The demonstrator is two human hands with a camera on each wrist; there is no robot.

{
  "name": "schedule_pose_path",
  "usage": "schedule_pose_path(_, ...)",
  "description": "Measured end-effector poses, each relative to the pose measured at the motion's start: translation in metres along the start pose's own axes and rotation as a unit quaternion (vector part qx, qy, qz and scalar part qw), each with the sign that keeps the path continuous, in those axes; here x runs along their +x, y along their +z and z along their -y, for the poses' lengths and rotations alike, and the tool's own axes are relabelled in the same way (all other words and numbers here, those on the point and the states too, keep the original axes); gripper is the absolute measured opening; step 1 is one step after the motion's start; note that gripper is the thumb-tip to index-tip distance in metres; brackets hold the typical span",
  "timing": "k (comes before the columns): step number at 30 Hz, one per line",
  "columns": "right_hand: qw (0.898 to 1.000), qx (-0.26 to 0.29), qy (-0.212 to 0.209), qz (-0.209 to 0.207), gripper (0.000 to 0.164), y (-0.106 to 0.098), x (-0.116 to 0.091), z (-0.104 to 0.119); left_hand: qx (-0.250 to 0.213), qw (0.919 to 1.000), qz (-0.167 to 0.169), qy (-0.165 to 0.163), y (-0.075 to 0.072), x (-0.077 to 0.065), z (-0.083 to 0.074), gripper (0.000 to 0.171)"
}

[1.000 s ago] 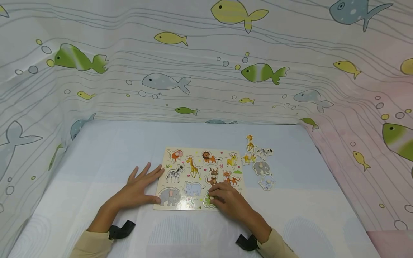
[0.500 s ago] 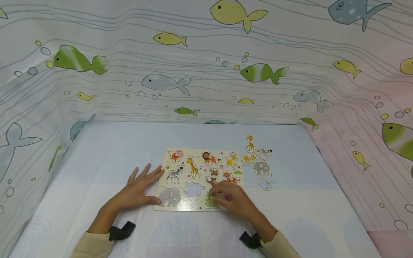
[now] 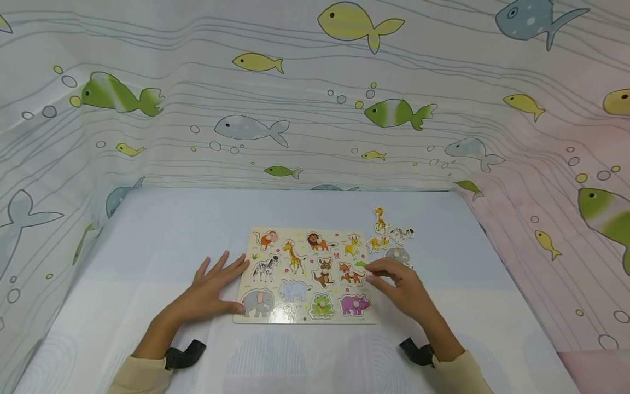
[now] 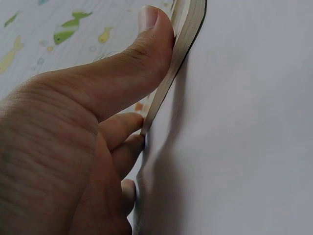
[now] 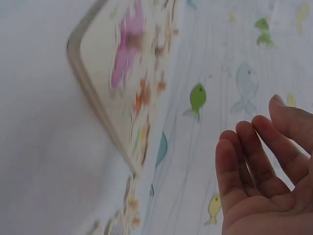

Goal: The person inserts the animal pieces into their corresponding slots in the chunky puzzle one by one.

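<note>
A wooden animal puzzle board (image 3: 304,276) lies on the table. My left hand (image 3: 209,290) spreads its fingers along the board's left side; in the left wrist view, thumb and fingertips touch the board's edge. A green frog piece (image 3: 322,306) and a purple hippo piece (image 3: 354,305) sit in the bottom row. Just beyond the board's right edge hovers my right hand (image 3: 406,290), bent fingers apart from the thumb and nothing between them. Behind it, loose pieces show: a giraffe (image 3: 379,220), a zebra (image 3: 402,235), a yellow animal (image 3: 378,243) and a grey elephant (image 3: 396,255).
A pale cloth covers the table (image 3: 162,235). A fish-patterned curtain (image 3: 305,93) rises at the back and along both sides. The right hand mostly hides one pale blue loose piece. Black wrist mounts (image 3: 186,354) sit on both wrists.
My right hand has left the frog piece and moved right, off the board toward the loose pieces. The frog and hippo pieces are now uncovered. My left hand stays at the board's edge.
</note>
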State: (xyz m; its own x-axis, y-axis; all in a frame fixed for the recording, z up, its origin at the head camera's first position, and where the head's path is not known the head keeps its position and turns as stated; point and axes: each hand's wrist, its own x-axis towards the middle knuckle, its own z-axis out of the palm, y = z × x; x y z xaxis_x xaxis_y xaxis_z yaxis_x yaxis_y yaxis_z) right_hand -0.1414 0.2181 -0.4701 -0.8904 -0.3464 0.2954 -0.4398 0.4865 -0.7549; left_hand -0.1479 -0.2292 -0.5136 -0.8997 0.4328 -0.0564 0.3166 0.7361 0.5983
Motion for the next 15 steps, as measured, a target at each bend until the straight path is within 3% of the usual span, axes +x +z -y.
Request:
schedule_pose_path(8,0.998,-0.04,0.018,-0.044,0.029,-0.037,-0.002,-0.017,0.001,1.0,0.0,0.001,-0.001,0.0,-0.001,0.108)
schedule_pose_path(15,0.995,-0.068,0.043,-0.063,0.028,-0.056,-0.002,-0.034,-0.004,1.0,0.0,0.001,-0.001,0.0,-0.001,0.108)
